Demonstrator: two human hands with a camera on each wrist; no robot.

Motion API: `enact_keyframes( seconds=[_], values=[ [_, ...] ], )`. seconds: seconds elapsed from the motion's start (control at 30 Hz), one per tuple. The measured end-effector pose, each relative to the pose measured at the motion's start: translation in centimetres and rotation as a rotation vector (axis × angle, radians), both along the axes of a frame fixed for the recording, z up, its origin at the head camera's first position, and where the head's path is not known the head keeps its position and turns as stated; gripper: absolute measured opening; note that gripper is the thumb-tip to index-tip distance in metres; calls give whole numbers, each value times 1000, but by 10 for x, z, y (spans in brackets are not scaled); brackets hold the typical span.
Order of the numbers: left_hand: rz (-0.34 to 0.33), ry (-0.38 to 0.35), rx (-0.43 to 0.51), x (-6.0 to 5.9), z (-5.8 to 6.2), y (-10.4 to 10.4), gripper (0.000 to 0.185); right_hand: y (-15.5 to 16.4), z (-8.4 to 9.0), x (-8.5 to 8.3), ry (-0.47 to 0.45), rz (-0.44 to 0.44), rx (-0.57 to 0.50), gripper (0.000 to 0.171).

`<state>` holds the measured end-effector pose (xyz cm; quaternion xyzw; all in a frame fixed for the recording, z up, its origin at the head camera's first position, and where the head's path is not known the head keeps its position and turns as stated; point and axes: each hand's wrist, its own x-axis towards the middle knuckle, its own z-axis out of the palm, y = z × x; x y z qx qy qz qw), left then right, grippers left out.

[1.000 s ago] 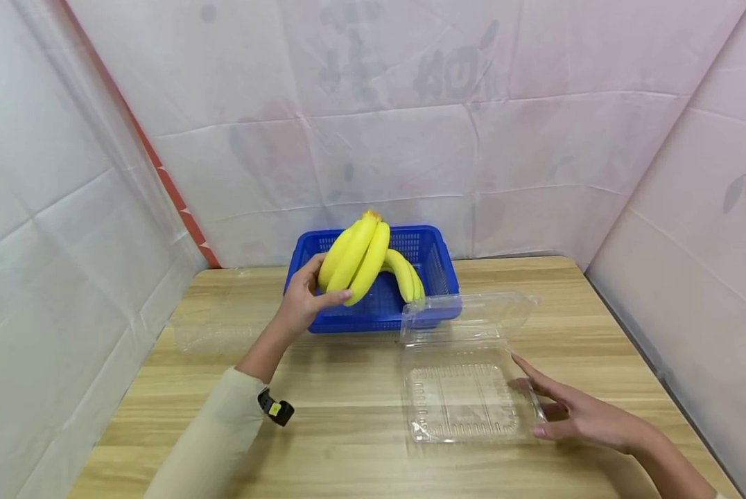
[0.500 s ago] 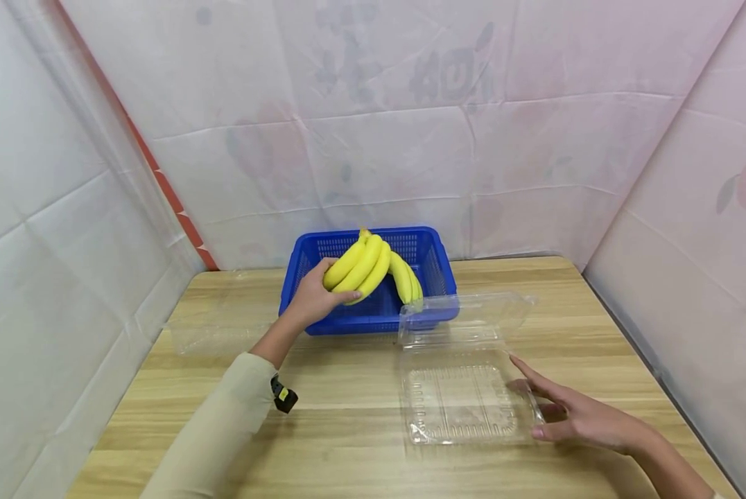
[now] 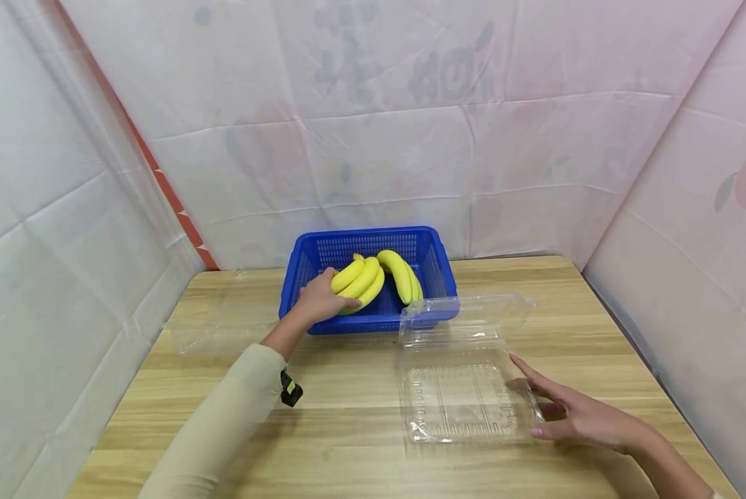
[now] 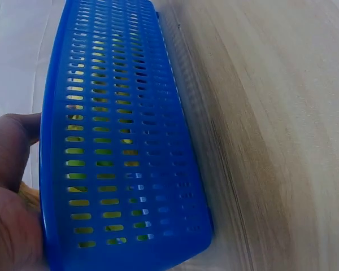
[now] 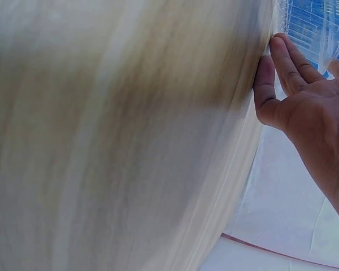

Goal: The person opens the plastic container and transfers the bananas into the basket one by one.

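Left hand [image 3: 318, 302] reaches over the near-left rim of the blue basket [image 3: 438, 267], fingers and thumb curled around a bunch of yellow bananas [image 3: 359, 282]. The bunch sits low inside the basket, left half. A second banana bunch [image 3: 401, 274] lies just right of it in the same basket; whether the two touch cannot be told.

The basket stands at the far middle of the wooden table [image 3: 342, 388], close to the white sheeted backdrop. In the left wrist view the basket's slotted wall [image 4: 121, 147] fills the frame, yellow showing through the slots, with part of the hand [image 4: 11, 186] at the left edge.

Right hand [image 3: 582, 416] lies flat on the table at the near right, fingers straight and relaxed, gripping nothing. Its fingertips touch the right edge of an open clear plastic clamshell box [image 3: 460, 402], whose lid [image 3: 473, 312] is hinged back toward the basket. The right wrist view shows the same straight fingers [image 5: 285, 70] against the plastic.

Another clear plastic container [image 3: 213, 326] rests at the far left of the table, well apart from both hands.
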<state>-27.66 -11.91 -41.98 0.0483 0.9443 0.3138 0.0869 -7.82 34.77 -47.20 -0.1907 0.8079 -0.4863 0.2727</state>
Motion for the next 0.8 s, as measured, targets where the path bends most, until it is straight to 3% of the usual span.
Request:
enact_keyframes(
  seconds=[0.23,0.43,0.8],
  values=[
    [-32,-99,-181,-5,1,3,93,0,1,1,-45,7,-33,104],
    [-98,-183,-207,-10,-2,6,101,-2,3,1,-47,4,-13,105],
    [-139,-217,-343,-12,2,20,70,1,3,0,-75,11,-50,104]
  ],
)
